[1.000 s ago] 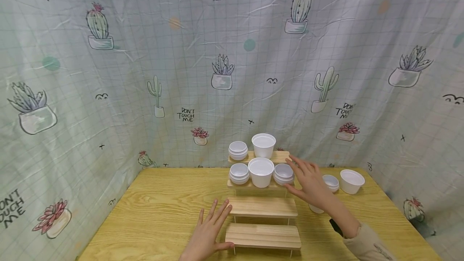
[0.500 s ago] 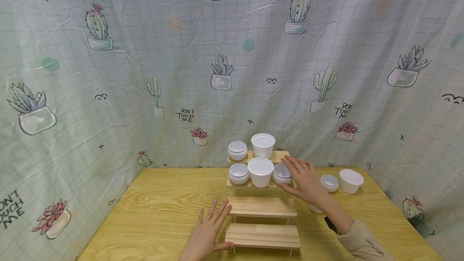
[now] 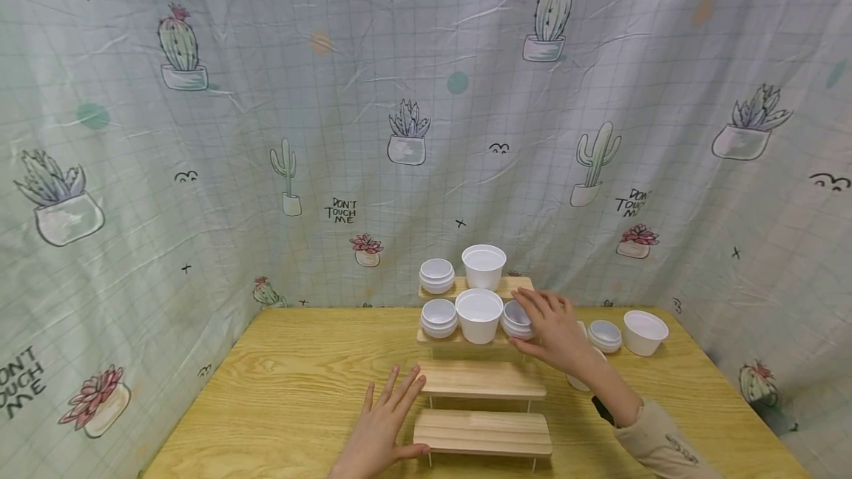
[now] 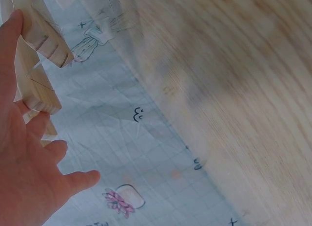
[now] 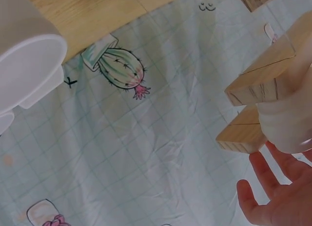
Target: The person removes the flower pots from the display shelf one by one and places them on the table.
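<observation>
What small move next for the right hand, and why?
Probably ease the right hand off the jar it grips: that jar looks upright on the second-highest shelf, close beside the cup, so it seems placed.

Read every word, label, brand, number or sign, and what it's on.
"DON'T TOUCH ME": curtain, upper left and centre-left.
"TOUCH ME": curtain, top centre, cropped.
"ON'T OUCH ME": curtain, left edge, cropped.
"DON TOUC ME": curtain, right, creased.
"x": curtain, several.
Curtain, left wrist view: cropped lettering, unreadable.
Right sleeve: dark marking, unreadable.
</observation>
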`<state>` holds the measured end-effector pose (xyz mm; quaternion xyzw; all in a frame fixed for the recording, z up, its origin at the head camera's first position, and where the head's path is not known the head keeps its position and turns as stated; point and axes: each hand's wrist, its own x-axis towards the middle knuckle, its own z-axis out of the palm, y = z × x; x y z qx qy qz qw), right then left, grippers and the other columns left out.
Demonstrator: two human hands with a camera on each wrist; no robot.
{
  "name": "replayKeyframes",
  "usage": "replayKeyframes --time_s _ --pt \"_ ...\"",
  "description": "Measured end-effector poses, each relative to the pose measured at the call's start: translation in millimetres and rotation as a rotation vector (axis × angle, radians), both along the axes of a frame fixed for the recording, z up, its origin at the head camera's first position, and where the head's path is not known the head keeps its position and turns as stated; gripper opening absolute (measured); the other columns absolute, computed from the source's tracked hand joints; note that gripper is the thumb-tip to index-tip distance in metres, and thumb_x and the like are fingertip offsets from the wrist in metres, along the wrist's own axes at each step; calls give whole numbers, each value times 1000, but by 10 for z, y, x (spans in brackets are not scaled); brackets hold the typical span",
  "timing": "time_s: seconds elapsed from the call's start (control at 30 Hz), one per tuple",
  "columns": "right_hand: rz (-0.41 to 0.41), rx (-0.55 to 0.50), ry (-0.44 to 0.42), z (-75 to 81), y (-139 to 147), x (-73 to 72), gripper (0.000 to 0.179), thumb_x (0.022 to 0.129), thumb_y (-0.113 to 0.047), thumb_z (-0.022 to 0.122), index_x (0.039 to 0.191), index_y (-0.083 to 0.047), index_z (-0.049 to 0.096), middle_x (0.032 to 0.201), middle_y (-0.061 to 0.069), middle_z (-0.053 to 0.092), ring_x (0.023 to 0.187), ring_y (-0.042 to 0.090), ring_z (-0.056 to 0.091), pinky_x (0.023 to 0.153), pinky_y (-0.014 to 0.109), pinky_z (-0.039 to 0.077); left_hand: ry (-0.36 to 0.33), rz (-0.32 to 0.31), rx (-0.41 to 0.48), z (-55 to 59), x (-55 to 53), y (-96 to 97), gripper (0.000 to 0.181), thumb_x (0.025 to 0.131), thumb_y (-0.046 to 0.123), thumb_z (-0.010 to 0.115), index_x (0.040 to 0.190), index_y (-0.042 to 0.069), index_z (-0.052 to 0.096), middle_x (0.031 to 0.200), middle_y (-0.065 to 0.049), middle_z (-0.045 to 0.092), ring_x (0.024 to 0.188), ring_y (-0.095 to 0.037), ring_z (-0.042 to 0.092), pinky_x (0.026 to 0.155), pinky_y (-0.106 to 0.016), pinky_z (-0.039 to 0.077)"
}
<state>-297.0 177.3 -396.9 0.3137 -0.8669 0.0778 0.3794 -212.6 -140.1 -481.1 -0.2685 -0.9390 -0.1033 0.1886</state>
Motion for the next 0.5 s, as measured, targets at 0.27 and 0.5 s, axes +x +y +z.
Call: replayKeyframes --time_s 0.27,0.5 --pt "-14 8 1 7 -24 1 72 64 -41 75 124 -9 50 117 11 55 100 32 50 79 52 38 -35 -1 1 6 -3 2 98 65 65 58 143 21 20 149 0 21 133 -36 24 92 -68 29" --pt "-3 12 45 -11 -24 -3 71 61 -38 78 121 -12 52 114 9 56 98 31 50 77 52 39 -35 -6 2 5 0 0 98 65 64 60 143 20 20 149 -1 22 133 -37 24 90 -69 29"
